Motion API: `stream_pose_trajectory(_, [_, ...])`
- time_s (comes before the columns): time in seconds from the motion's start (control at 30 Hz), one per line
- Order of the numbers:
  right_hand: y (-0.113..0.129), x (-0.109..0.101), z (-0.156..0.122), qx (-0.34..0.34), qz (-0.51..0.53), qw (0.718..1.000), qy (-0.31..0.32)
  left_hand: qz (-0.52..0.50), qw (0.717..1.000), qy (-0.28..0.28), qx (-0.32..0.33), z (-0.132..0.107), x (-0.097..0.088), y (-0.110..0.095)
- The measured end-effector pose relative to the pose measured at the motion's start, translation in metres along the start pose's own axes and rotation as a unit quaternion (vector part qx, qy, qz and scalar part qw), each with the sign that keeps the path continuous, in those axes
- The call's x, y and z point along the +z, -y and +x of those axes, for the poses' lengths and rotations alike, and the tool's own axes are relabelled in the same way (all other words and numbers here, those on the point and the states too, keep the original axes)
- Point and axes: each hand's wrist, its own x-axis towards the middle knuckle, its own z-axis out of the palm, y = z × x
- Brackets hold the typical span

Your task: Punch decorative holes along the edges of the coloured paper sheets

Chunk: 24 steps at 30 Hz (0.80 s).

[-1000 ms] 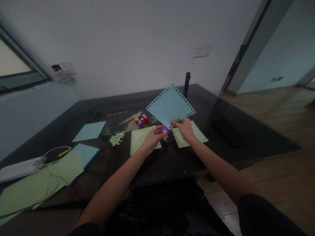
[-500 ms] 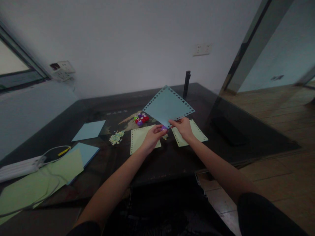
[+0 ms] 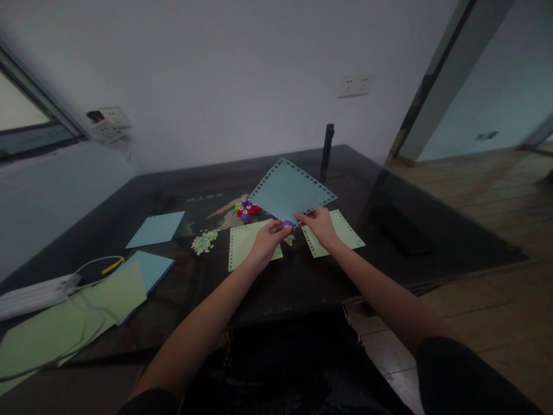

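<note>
My right hand [image 3: 319, 226] pinches the near corner of a blue paper sheet [image 3: 289, 190] with holes punched along its edges, held tilted above the dark table [image 3: 302, 276]. My left hand [image 3: 265, 245] is closed on a small purple punch [image 3: 287, 223] set at that same corner. Below my hands lie two pale green sheets with punched edges, one at the left [image 3: 246, 242] and one at the right [image 3: 341, 230]. A cluster of small coloured punches [image 3: 247, 210] sits just behind, partly hidden by the blue sheet.
A heap of paper bits [image 3: 204, 241] lies left of the green sheets. Further left are blue sheets [image 3: 156, 229], a large green sheet [image 3: 73, 323], a white power strip [image 3: 32, 297] with cables. A black post [image 3: 327, 144] stands at the table's back edge.
The blue sheet has tipped lower and flatter toward the table. Both hands stay at its near corner, shifted slightly left.
</note>
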Motion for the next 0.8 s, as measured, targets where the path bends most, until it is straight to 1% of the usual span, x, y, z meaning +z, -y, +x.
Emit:
stream_pose_trajectory(0.2, [-0.0067,0.001,0.001,0.009,-0.002,1.0,0.003,-0.01,1.0,0.009,0.008,-0.0003,0.0004,0.0011])
stream_pose_trajectory(0.57, [-0.0062,0.0023,-0.0007,0.038,-0.006,0.999,0.006,-0.049,0.999,-0.02,-0.011,-0.0001,-0.0015,0.0019])
stream_pose_trajectory(0.8, [-0.0077,0.0016,-0.0005,0.041,-0.022,0.999,0.016,-0.036,0.999,-0.007,-0.012,-0.001,-0.0004,0.0011])
